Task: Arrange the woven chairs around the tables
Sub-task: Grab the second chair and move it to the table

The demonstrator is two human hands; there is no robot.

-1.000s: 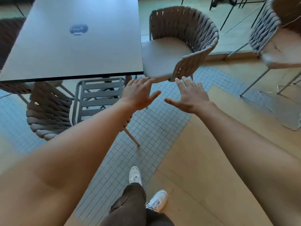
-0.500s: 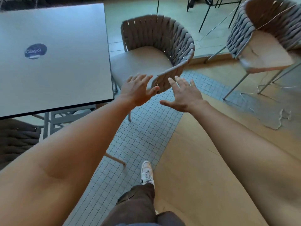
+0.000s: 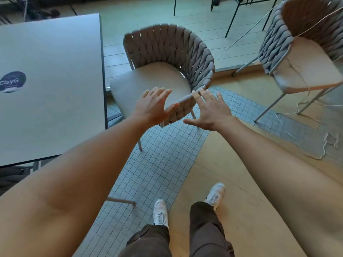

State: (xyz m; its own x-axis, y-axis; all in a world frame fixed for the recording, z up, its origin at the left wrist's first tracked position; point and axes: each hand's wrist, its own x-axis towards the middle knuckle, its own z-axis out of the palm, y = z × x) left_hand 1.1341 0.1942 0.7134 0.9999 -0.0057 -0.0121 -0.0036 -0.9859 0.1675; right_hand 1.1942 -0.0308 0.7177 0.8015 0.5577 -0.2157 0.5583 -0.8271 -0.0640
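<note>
Our left grip (image 3: 153,106) and right grip (image 3: 209,112) are both released, fingers spread and holding nothing, poised at frame centre over the near arm of the grey woven-rope chair with the tan seat cushion (image 3: 163,80), presumably so we can take that rim from either side. That chair stands just beside the right edge of the grey square bench (image 3: 50,80) at frame left, angled rather than squared to it. A second woven chair of the same make (image 3: 304,52) sits well apart at upper right, loose pale cord (image 3: 297,138) trailing on the floor beneath.

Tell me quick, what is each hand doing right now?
Left hand: open, holding nothing, over the woven chair.
Right hand: open, holding nothing, by its armrest.
</note>
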